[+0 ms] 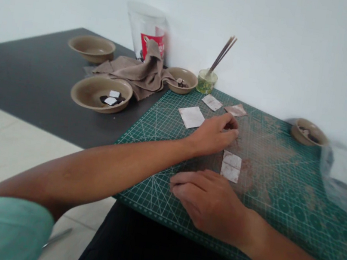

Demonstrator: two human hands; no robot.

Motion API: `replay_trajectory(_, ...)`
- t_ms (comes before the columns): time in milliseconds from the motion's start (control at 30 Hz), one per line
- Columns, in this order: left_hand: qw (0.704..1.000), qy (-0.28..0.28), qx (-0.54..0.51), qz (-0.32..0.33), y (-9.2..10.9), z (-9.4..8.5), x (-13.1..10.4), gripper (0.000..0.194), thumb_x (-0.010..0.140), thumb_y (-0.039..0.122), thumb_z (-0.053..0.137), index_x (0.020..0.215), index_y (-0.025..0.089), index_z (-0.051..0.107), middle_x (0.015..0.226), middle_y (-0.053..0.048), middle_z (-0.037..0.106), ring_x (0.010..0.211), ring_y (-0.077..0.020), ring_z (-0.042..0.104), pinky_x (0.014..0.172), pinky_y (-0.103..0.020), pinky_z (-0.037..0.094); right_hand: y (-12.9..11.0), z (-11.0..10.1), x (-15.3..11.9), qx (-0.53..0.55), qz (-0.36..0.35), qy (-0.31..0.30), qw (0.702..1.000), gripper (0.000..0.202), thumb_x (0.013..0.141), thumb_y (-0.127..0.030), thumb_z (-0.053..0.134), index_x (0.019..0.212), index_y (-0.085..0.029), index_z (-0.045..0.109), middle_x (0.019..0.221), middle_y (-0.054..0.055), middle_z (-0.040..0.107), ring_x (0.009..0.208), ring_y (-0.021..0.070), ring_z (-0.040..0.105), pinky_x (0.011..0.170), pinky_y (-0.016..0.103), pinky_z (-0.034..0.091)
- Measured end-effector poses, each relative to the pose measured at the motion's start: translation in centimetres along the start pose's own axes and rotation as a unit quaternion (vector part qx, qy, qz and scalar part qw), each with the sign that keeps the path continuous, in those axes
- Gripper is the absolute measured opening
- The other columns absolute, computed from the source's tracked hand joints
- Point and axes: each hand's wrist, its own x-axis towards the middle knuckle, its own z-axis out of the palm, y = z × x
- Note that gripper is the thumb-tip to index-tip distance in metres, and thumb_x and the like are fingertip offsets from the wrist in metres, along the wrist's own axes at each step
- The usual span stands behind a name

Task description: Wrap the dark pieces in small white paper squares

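My left hand [219, 132] is over the middle of the green cutting mat [155, 123], its thumb and curled fingers apart, with nothing visible between them. Just below it lies a whitish square piece [231, 166] with a line across its middle. My right hand [204, 195] is nearer the mat's front edge, fingers pressed together; whatever they may hold is hidden. Beyond my left hand, a larger pale square [191, 117] lies partly behind the wrist, and a small white piece [212, 102] and a brownish piece [236, 110] lie farther back.
Tan bowls [91, 48] stand at the left, one bowl [83, 92] holding black and white pieces. A brown cloth [136, 72] drapes by a clear bin [143, 25]. At the back are a small bowl [182, 72] and a glass with sticks [206, 83]. Another bowl [309, 132] and plastic bag [345, 177] sit right.
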Motion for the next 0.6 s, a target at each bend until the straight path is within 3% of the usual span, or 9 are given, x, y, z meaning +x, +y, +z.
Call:
replay_trajectory(167,1.000,-0.006,0.009,-0.008,0.0,0.0,0.0,0.010,0.088,0.022,0.050,0.092,0.018,0.058,0.090,-0.001,0.066,0.086,-0.0165,0.060,0.080,-0.031,0.047,0.3,0.2,0.1,-0.009,-0.022,0.016,1.000,0.010,0.095,-0.015,0.054,0.099,-0.017,0.063,0.110,0.006,0.072,0.091,0.0167,0.067,0.081,0.032,0.052)
replay_trajectory(267,1.000,-0.007,0.004,-0.001,0.0,-0.1,-0.1,0.010,0.088,0.023,0.050,0.092,0.018,0.058,0.090,-0.002,0.065,0.087,-0.0165,0.060,0.081,-0.031,0.047,0.5,0.2,0.1,-0.014,-0.023,-0.029,0.999,0.010,0.093,-0.012,0.054,0.096,-0.016,0.062,0.105,0.006,0.072,0.088,0.0169,0.067,0.078,0.032,0.054)
replay_trajectory(333,1.000,-0.006,-0.001,-0.003,0.0,-0.1,-0.1,0.010,0.089,0.023,0.049,0.092,0.018,0.057,0.089,-0.002,0.065,0.086,-0.0164,0.060,0.080,-0.031,0.047,0.8,-0.2,0.0,0.013,-0.026,-0.016,0.999,0.009,0.093,-0.011,0.055,0.095,-0.017,0.062,0.104,0.006,0.071,0.090,0.0168,0.067,0.080,0.031,0.055)
replay_trajectory(400,1.000,-0.009,-0.016,-0.008,0.0,-0.2,-0.2,0.011,0.089,0.025,0.050,0.094,0.018,0.057,0.091,-0.002,0.064,0.088,-0.0166,0.059,0.081,-0.032,0.047,1.3,-1.0,-0.1,0.051,-0.027,0.061,0.996,0.010,0.093,-0.012,0.057,0.097,-0.019,0.062,0.108,0.007,0.070,0.096,0.0164,0.067,0.084,0.031,0.055)
replay_trajectory(467,0.999,-0.013,-0.050,-0.009,-0.2,-0.3,-0.1,0.014,0.089,0.028,0.052,0.098,0.018,0.055,0.096,-0.003,0.064,0.092,-0.0169,0.060,0.085,-0.032,0.047,2.2,-2.1,-0.3,0.075,0.015,0.168,0.983,0.012,0.092,-0.011,0.060,0.098,-0.020,0.063,0.109,0.006,0.069,0.101,0.0163,0.066,0.088,0.032,0.054)
replay_trajectory(533,0.996,-0.011,-0.085,-0.007,-0.4,-0.2,-0.1,0.020,0.089,0.031,0.053,0.104,0.018,0.053,0.101,-0.004,0.064,0.096,-0.0172,0.060,0.087,-0.032,0.048,3.4,-3.1,-0.5,0.099,0.088,0.276,0.952,0.013,0.089,-0.011,0.064,0.096,-0.022,0.064,0.107,0.004,0.069,0.100,0.0167,0.066,0.089,0.033,0.054)
replay_trajectory(600,0.995,0.000,-0.103,-0.008,-0.6,0.0,0.0,0.023,0.090,0.032,0.052,0.109,0.018,0.050,0.101,-0.004,0.063,0.095,-0.0171,0.060,0.085,-0.032,0.048,4.6,-3.9,-0.7,0.161,0.161,0.357,0.906,0.011,0.087,-0.014,0.067,0.092,-0.023,0.066,0.107,0.002,0.069,0.089,0.0150,0.066,0.079,0.031,0.054)
